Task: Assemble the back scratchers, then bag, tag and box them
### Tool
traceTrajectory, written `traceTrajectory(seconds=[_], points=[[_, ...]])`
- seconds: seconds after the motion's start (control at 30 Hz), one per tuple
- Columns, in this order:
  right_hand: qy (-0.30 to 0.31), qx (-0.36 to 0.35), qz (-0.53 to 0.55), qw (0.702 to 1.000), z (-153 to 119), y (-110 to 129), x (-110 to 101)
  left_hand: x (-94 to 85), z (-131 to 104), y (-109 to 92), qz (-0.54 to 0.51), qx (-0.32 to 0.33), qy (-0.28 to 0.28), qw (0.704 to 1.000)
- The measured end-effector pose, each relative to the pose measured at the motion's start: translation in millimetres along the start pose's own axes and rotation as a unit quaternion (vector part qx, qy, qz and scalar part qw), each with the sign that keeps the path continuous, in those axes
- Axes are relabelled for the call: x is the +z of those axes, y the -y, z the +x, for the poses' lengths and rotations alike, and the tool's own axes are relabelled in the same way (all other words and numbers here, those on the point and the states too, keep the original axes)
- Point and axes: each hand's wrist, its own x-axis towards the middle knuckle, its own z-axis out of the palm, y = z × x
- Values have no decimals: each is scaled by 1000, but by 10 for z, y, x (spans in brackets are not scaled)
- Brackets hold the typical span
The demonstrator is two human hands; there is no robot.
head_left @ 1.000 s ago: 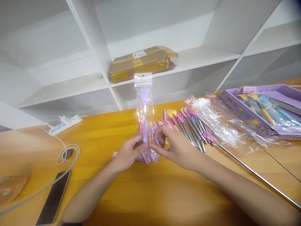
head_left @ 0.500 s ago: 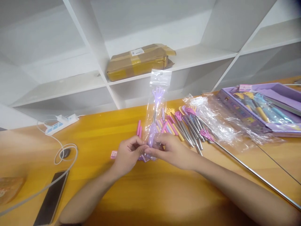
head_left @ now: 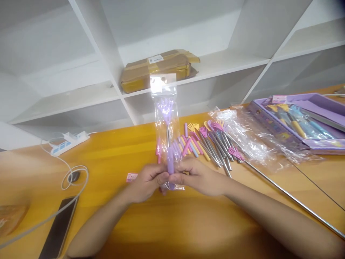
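Note:
A purple back scratcher (head_left: 170, 158) with a hand-shaped head and a metal shaft stands nearly upright inside a clear plastic bag (head_left: 164, 94). My left hand (head_left: 147, 181) pinches the bag and handle low down from the left. From the right, my right hand (head_left: 192, 175) grips the same spot, the two thumbs almost meeting over the handle. Behind the bag lie several coloured handle sleeves (head_left: 192, 145). To their right is a pile of metal scratcher rods (head_left: 215, 144) with yellow, pink and purple heads. A small pink label card (head_left: 132, 177) lies beside my left hand.
Crumpled clear bags (head_left: 242, 135) lie on the right, before a purple box (head_left: 283, 124) holding bagged scratchers. One long extended rod (head_left: 291, 196) slants toward the right edge. On the left are a power strip (head_left: 70, 143), cables and a black phone (head_left: 58, 228). A taped parcel (head_left: 159, 70) sits on the shelf.
The bagged scratcher has swung left at its top and now stands straighter, its handle end showing below my thumbs. Both hands stay on it, slightly lower.

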Motion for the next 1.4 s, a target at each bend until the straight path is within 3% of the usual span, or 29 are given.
traceTrajectory(seconds=[0.2,0.43,0.73,0.9,0.97,1.03,1.13,1.2,1.4], points=[[41,-74,-66,994,-48,17,-89,41,-46,-44,23,46,20,998],[37,-68,-112,991,-52,56,-117,52,-58,-6,-82,7,-3,997],[147,-39,95,984,-36,17,-151,11,-72,28,-193,-26,98,976],[194,-23,124,973,-73,-51,-134,-36,-94,113,-154,-59,146,975],[198,-11,76,977,-168,-158,-51,-69,-135,278,-106,-54,126,985],[205,-5,16,979,-311,-325,97,-83,-194,530,-103,-29,51,993],[203,-29,-90,975,-535,-643,388,-45,-290,935,-210,-14,-42,977],[195,-71,-154,966,-635,-839,567,8,-332,1111,-236,-19,-75,969],[196,-141,-246,939,-671,-1052,771,102,-313,1186,-223,61,-160,960]])
